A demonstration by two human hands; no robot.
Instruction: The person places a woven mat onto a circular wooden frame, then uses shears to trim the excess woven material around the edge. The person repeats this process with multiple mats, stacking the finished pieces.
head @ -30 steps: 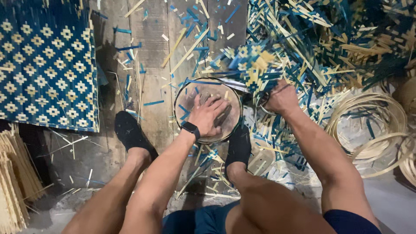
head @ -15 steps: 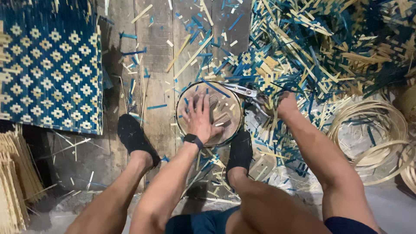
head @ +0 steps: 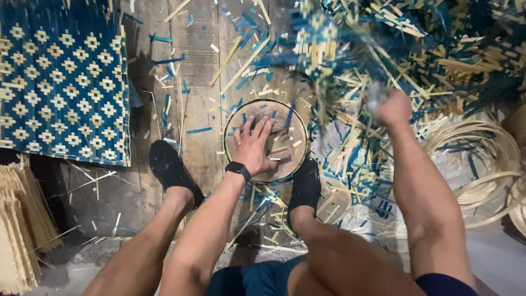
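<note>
Left hand (head: 253, 147), smartwatch (head: 238, 170) on the wrist, laid flat with fingers spread on a round wooden disc (head: 267, 140) on the plank floor (head: 197, 66), not gripping. Short wood blocks (head: 279, 153) and a few blue slivers on the disc beside the fingers. Right hand (head: 392, 108) raised over the heap to the right, clenched on something pale and blurred; what it is, impossible to tell. Motion-blurred piece of blue-and-natural woven strips (head: 318, 38) just above and left of that hand. Tangled pile of blue and tan bamboo strips (head: 438, 49) across the upper right, spilling up against the disc's right edge. Woven mat (head: 60, 82) in a blue-and-cream diamond pattern at far left. Coils of pale split cane (head: 482, 164) at right. Bundle of plain sticks (head: 16, 230) at lower left. Black-socked feet (head: 170, 167) on either side of the disc, scattered offcuts all around.
</note>
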